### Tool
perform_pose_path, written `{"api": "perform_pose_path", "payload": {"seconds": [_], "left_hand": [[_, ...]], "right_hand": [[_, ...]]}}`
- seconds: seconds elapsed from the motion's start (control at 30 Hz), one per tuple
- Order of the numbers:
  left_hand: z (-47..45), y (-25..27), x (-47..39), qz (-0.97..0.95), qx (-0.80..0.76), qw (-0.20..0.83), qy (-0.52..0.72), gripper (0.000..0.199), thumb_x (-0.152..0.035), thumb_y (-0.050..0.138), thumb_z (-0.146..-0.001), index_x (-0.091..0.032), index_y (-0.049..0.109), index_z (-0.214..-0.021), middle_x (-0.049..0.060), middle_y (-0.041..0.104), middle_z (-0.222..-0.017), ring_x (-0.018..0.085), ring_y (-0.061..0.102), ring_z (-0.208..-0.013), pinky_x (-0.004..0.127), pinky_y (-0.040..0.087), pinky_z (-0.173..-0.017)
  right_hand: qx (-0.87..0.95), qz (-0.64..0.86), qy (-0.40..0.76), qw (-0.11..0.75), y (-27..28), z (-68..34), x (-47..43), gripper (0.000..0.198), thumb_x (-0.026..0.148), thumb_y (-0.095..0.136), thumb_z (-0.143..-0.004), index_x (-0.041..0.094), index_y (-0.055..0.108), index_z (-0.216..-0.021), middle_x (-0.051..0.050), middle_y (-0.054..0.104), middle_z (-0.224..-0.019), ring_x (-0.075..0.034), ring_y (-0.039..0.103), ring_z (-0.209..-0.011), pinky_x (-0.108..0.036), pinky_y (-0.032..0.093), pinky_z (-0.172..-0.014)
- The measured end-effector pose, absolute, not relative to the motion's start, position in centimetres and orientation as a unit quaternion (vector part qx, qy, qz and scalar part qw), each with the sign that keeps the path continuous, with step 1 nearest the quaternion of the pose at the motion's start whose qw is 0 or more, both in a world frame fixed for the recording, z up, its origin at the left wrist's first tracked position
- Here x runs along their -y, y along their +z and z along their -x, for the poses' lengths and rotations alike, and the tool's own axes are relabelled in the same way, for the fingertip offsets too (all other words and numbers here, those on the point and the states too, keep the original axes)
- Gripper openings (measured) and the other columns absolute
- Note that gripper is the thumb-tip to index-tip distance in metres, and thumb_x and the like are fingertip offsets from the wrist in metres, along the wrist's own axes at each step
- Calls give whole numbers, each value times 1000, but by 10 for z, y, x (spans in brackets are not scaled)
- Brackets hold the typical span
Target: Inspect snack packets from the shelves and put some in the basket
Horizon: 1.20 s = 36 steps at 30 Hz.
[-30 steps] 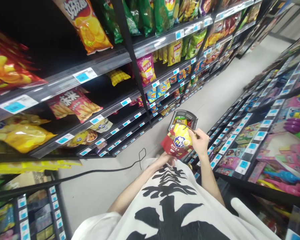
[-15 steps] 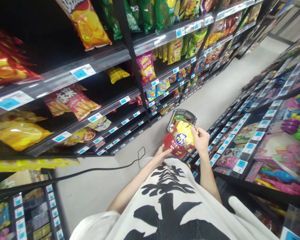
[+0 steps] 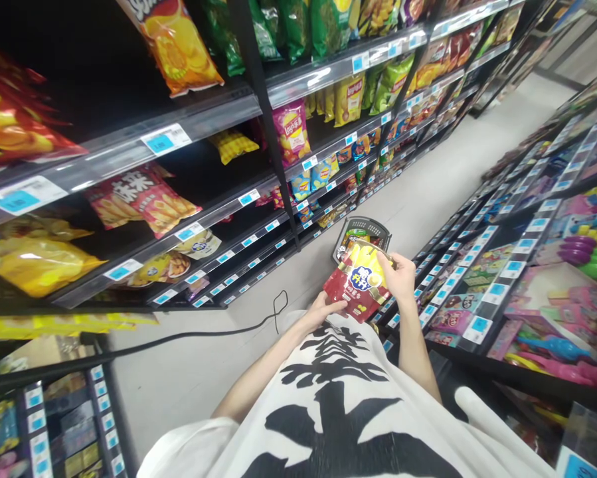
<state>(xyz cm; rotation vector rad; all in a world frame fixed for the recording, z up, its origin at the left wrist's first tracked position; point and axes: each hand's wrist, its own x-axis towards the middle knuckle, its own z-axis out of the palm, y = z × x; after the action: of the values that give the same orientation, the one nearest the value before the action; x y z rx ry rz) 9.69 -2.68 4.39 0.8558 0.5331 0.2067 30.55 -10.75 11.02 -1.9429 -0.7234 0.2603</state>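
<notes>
In front of my body I hold a red and yellow snack bag (image 3: 362, 282) with a blue and white logo, tilted with its printed side facing up. My right hand (image 3: 399, 277) grips its right upper edge, thumb on the front. At the lower left corner, my left hand (image 3: 324, 311) pinches the bag with the thumb over the front; its other fingers are partly hidden beneath. Beyond the bag, a dark shopping basket (image 3: 382, 229) with several packets in it stands on the floor, partly covered by the bag.
Shelves with chip bags (image 3: 292, 133) and price tags run along the left. On the right, another shelf holds boxed goods and colourful toys (image 3: 572, 255). A black cable (image 3: 193, 336) crosses the grey floor at left. The aisle floor (image 3: 470, 156) stretches away to the upper right.
The bag has tilted slightly in my hands, and my left thumb now lies further over its front. The basket and shelves stay where they were.
</notes>
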Motion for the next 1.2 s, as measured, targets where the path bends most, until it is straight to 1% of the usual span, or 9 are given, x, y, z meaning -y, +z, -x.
{"api": "perform_pose_path", "payload": {"seconds": [0.1,0.2,0.3,0.43,0.5,0.6,0.73,0.97,1.2], "left_hand": [[-97,43,26,-422,-255,865,96,58,-44,88,-67,-13,64,-109,13,75,-103,23,72,-78,35,58,-71],[-96,43,26,-431,-264,858,88,63,-45,89,-65,-12,64,-112,13,75,-102,23,72,-75,36,59,-72],[-96,45,27,-443,-253,857,73,63,-44,89,-65,-13,64,-114,13,75,-106,25,73,-83,38,60,-77],[-95,44,28,-438,-203,874,59,60,-48,82,-74,-17,64,-122,14,71,-119,28,72,-98,42,61,-82],[-95,40,29,-428,-194,881,59,60,-49,79,-77,-18,64,-125,15,70,-122,30,71,-100,44,61,-83],[-96,35,29,-426,-205,878,67,57,-47,79,-77,-16,66,-123,16,72,-118,30,72,-98,47,60,-84],[-96,38,29,-432,-214,873,69,51,-46,79,-79,-15,68,-117,16,74,-112,29,73,-92,46,60,-83],[-95,41,28,-453,-240,855,70,58,-52,83,-72,-12,69,-113,15,76,-110,28,75,-85,41,60,-80],[-93,36,27,-485,-241,837,75,61,-54,83,-72,-11,67,-113,15,77,-106,27,75,-80,39,60,-78]], "right_hand": [[302,806,110,497,108,-306,108,47,53,66,-87,19,49,-59,4,40,-55,-10,35,-54,-25,26,-49],[314,810,97,485,107,-308,108,49,52,65,-87,19,44,-57,5,36,-54,-10,33,-54,-26,25,-49],[326,813,96,473,106,-311,109,50,51,65,-87,19,42,-56,5,34,-55,-10,32,-54,-26,24,-50],[340,813,101,462,106,-316,111,50,52,64,-88,19,43,-57,5,34,-56,-10,32,-55,-26,24,-51],[343,812,102,462,106,-317,112,50,52,64,-88,19,44,-57,5,33,-56,-10,32,-55,-26,24,-52],[340,810,109,465,107,-317,112,49,52,64,-88,19,45,-58,5,35,-56,-10,33,-55,-26,25,-52],[339,811,115,463,109,-315,112,47,51,64,-88,19,47,-58,4,38,-56,-10,34,-55,-26,25,-51],[337,813,116,460,110,-315,113,47,51,63,-88,19,47,-58,4,40,-56,-11,35,-55,-26,26,-51],[333,812,121,463,107,-315,112,48,51,64,-88,19,44,-58,4,37,-57,-10,34,-56,-26,25,-52]]}}
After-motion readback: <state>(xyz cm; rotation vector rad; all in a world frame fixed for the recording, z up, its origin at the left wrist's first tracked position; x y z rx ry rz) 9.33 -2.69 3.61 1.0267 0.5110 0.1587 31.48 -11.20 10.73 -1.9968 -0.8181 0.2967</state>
